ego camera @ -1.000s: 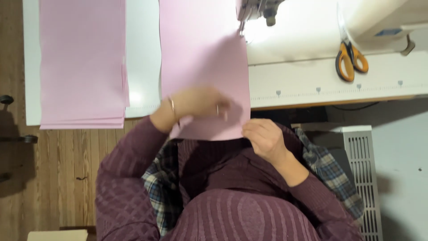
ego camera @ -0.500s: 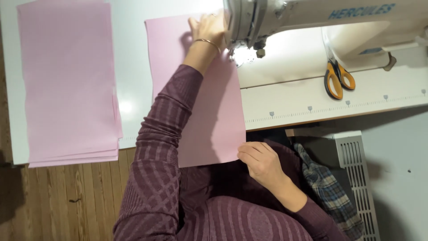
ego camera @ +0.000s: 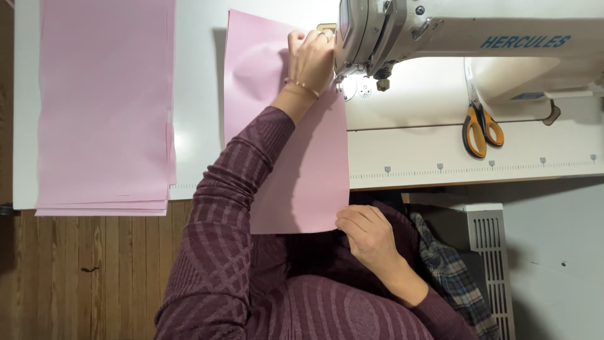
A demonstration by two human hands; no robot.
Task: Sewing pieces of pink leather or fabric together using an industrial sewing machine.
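Table: a white sewing table (ego camera: 409, 157) spans the view, with a ruler strip along its near edge.
Machine: a cream industrial sewing machine (ego camera: 440, 38) sits at the upper right, its needle end lit.
Stack: a pile of pink sheets (ego camera: 104, 107) lies at the left, well apart from the machine.
Working piece: one pink fabric panel (ego camera: 302, 170) runs from the needle area back over the table's near edge. It looks light and thin but fairly crisp, likely to crease or slip on the smooth top; best held by edges and corners.
Left hand: the left hand (ego camera: 311, 60) is stretched forward, arm across the panel, fingers curled on the far edge just beside the presser foot, pinching the cloth.
Right hand: the right hand (ego camera: 371, 236) stays low near the body, fingers closed on the near right corner.
Scissors: orange-handled scissors (ego camera: 481, 129) lie beneath the machine arm, untouched.
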